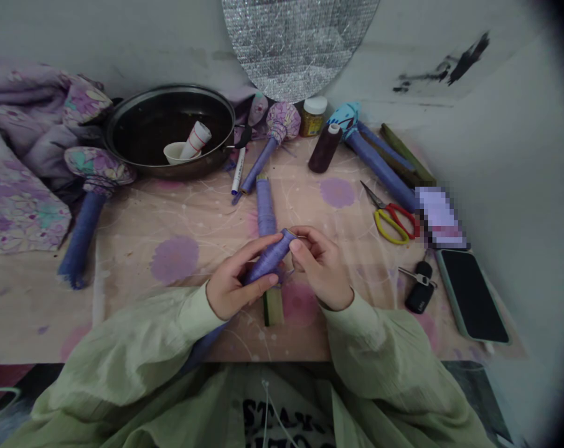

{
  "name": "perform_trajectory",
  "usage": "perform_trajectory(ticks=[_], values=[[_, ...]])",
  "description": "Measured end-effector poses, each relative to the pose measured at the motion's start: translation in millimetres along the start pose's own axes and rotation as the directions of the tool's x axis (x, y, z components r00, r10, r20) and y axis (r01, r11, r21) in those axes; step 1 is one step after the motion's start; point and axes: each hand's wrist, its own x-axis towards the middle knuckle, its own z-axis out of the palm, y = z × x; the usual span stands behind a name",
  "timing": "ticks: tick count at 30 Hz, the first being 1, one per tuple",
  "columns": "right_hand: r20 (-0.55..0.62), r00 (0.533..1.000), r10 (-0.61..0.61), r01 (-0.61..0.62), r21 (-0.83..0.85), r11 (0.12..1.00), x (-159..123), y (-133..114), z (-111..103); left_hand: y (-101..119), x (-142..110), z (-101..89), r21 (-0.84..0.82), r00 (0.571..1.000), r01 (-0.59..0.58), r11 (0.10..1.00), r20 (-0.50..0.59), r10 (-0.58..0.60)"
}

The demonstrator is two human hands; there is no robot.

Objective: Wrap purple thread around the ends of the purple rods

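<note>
My left hand [235, 280] is wrapped round a stick bound in purple thread [269, 258], which slants up to the right and runs back under my left sleeve. Beside its upper end, my right hand [322, 264] has thumb and fingers pinched together, touching the tip. Whatever lies between those fingertips is too small to make out. Under the hands, a second stick [266, 202] lies on the table, purple at its far part and bare greenish wood [274, 308] at its near end.
Behind stand a black pan [123, 155] holding a white cup [172, 152], a cloth-headed mallet-like piece [282, 121], a jar [314, 118] and a dark thread spool [325, 149]. Another lies left [83, 227]. Right are scissors [394, 221], keys [419, 289] and a phone [473, 295].
</note>
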Motion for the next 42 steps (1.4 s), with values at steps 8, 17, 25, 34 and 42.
perform_trajectory(ticks=[8, 17, 25, 34, 42], values=[[-0.018, 0.999, 0.029, -0.029, -0.005, 1.000, -0.3, -6.2, -1.1, 1.0, -1.7, -1.6, -0.201, 0.984, 0.160, 0.966, 0.106, -0.141], [-0.017, 0.998, -0.057, 0.056, -0.035, 0.998, -1.7, -3.3, -6.8, 9.6, 3.5, -9.8, -0.464, 0.961, 0.262, 0.846, 0.206, -0.185], [-0.021, 0.998, -0.062, 0.062, -0.020, 0.998, -3.1, -2.6, -6.5, 3.7, 4.5, -13.3, -0.552, 0.936, 0.312, 0.773, 0.318, -0.151], [-0.074, 0.995, -0.065, 0.063, -0.028, 0.998, -3.8, -2.9, -5.6, 5.3, 4.4, -13.4, -0.576, 0.928, 0.347, 0.741, 0.325, -0.182], [-0.008, 0.999, -0.052, 0.051, -0.075, 0.996, -4.4, -2.6, -4.6, 9.0, 5.3, -16.4, -0.616, 0.907, 0.393, 0.683, 0.382, -0.178]])
